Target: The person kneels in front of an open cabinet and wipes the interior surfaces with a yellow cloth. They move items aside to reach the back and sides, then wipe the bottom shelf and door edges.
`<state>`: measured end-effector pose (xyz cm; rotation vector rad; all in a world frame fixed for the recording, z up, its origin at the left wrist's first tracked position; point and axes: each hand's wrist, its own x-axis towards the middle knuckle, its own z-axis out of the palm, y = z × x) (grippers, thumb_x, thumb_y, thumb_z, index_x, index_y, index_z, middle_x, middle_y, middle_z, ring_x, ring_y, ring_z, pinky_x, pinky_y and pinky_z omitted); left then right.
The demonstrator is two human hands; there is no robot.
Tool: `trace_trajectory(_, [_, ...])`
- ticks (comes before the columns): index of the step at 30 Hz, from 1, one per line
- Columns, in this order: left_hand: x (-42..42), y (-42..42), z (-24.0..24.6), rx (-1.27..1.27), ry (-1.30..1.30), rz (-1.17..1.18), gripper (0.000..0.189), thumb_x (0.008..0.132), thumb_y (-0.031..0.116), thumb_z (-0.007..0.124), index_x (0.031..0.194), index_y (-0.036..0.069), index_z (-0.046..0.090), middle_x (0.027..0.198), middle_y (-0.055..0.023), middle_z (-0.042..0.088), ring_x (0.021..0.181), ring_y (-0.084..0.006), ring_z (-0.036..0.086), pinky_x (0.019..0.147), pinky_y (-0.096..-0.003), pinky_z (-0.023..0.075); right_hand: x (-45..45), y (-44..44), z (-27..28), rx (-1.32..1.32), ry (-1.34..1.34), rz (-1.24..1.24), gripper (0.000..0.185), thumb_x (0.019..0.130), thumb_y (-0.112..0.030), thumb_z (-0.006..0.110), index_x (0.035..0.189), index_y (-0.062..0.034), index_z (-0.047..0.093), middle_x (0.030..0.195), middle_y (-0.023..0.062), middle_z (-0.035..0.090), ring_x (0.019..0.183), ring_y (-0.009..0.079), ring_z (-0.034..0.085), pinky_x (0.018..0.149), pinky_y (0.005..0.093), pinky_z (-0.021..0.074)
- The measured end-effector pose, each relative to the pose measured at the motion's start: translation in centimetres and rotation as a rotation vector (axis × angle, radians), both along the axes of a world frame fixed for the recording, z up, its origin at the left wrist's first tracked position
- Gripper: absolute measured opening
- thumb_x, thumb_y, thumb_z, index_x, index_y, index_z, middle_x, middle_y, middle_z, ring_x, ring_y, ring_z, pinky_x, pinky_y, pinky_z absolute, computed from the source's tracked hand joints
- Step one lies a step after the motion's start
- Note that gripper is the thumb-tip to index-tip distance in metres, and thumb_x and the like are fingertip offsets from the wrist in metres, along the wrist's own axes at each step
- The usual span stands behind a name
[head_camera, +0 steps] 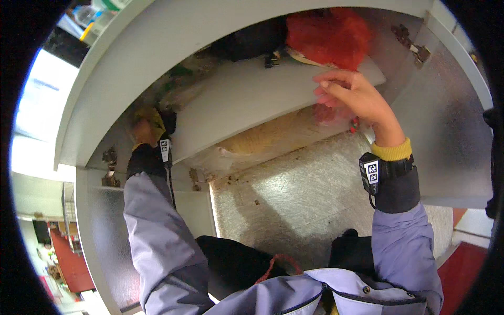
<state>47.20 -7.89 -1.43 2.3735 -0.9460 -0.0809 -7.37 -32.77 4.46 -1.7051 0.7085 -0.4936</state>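
Inside a grey cabinet, my left hand (143, 132) is at the dim left end of the shelf (256, 92). It touches a yellow thing (155, 120), but shadow hides whether the fingers grip it. A dark object (169, 122) is beside that hand. My right hand (348, 94) hovers over the shelf's front edge on the right, fingers loosely bent and apart, with nothing in them. A red plastic bag (328, 37) rests at the back of the shelf, just beyond this hand. Below the hand, a pinkish translucent bag (328, 114) shows under the shelf.
Cabinet doors stand open at the left (112, 232) and right (445, 130), with metal hinges (419, 53). A black bundle (252, 39) and clear plastic wrapping (193, 86) occupy the shelf's back. Bottles (92, 19) stand above, at upper left. Dark specks dot the floor (291, 189).
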Motion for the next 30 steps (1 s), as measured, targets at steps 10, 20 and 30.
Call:
trace_trajectory(10, [-20.6,3.6,3.4,-0.792,0.233,0.086,0.048,0.091,0.008,0.043,0.138,-0.002,0.039,0.13,-0.0157,0.051,0.112,-0.0247,0.056,0.093,-0.0351,0.0472,-4.1,-3.2,-0.1,0.027,-0.159,-0.087,0.038,0.093,-0.029,0.059,0.119,-0.0011,0.06,0.101,0.0105,0.067,0.085,0.0155,0.065,0.074,0.0262,0.0538])
trace_trajectory(20, [-39.6,2.0,1.6,-0.827,1.1,-0.055,0.041,0.092,0.002,0.043,0.133,-0.002,0.044,0.126,-0.013,0.055,0.113,-0.0244,0.057,0.096,-0.0357,0.0468,2.6,6.1,-4.3,0.223,-0.009,0.717,0.074,0.086,-0.041,0.068,0.14,-0.0017,0.037,0.115,0.013,0.062,0.098,0.0179,0.061,0.07,0.0317,0.0563])
trace_trajectory(30, [-39.8,5.8,-3.9,-0.565,1.49,0.125,0.042,0.093,0.015,0.045,0.133,0.001,0.045,0.131,-0.013,0.053,0.12,-0.0265,0.052,0.103,-0.0392,0.0403,2.3,12.5,-27.1,0.708,0.022,0.032,0.032,0.084,-0.033,0.065,0.104,-0.0082,0.063,0.099,0.0125,0.066,0.082,0.0255,0.066,0.068,0.0397,0.0532])
